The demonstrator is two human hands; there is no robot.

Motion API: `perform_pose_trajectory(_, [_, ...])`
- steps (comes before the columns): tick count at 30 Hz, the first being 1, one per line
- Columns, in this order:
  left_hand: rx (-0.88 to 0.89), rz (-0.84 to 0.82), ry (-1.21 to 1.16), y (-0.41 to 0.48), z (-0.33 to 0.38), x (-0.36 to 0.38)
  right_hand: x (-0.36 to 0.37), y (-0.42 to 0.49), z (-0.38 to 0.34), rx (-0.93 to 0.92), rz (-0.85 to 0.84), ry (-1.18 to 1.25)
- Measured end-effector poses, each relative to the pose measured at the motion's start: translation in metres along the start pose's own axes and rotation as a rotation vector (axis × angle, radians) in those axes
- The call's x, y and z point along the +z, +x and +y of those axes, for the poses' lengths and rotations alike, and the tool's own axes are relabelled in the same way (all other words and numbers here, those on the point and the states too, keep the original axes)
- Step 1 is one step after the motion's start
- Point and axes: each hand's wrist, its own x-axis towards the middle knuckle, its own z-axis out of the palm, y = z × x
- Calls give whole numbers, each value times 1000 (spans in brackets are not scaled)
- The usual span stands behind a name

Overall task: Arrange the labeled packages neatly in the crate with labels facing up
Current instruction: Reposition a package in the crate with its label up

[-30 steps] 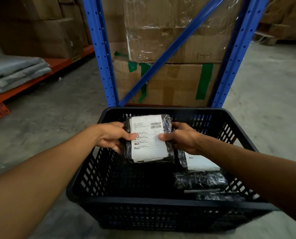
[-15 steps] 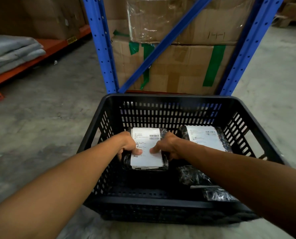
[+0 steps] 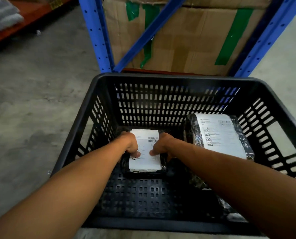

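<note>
- Far to the left, a pile of grey folded cloth (image 3: 3,18) is sitting on a low orange shelf (image 3: 31,16).
- A grey concrete floor (image 3: 31,94) is stretching out below it, with darker patches here and there.
- A black crate (image 3: 169,78) with slotted walls is sitting on that floor, low in the middle of the view.
- The left hand (image 3: 130,144) is reaching into the crate and gripping the left edge of a small package (image 3: 144,163), thumb pressing on top.
- The small package is lying near the back left part of the crate floor, its white label facing up, with a barcode showing.
- The right hand (image 3: 161,146) is gripping the right edge of the same package, thumb on the label too.
- Behind the crate, a blue rack (image 3: 96,35) is standing with a slanted blue bar crossing it.
- A big cardboard box (image 3: 186,40) with green tape strips is sitting inside the rack.
- To the right in the crate, a bigger package (image 3: 219,135) in black wrap is lying with its white label up, near the right wall.
- More black wrapped stuff (image 3: 230,209) is peeking out under the right arm, but it is too hidden to tell what way it faces.
</note>
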Motion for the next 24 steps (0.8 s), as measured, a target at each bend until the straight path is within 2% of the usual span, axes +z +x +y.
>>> perform_pose_trajectory(3, [5, -24, 59, 5, -1, 5, 6, 5, -4, -17, 59, -153])
perform_pose_trajectory(9, [-51, -72, 63, 8, 4, 6, 5, 7, -6, -42, 23, -335])
perform_pose_trajectory(13, [-76, 89, 102, 0, 10, 1, -4, -10, -12, -60, 9, -359])
perform_pose_trajectory(16, [-97, 170, -14, -11, 23, -14, -26, -30, -19, -54, -34, -235])
perform_pose_trajectory(20, [94, 341, 37, -34, 46, -42, -70, -63, -21, -82, -72, -78])
perform_pose_trajectory(22, [188, 247, -36, -48, 60, -48, -93, -81, -12, -85, -51, -184])
perform_pose_trajectory(24, [279, 52, -162, -60, 74, -47, -116, -97, 3, -64, -31, -368])
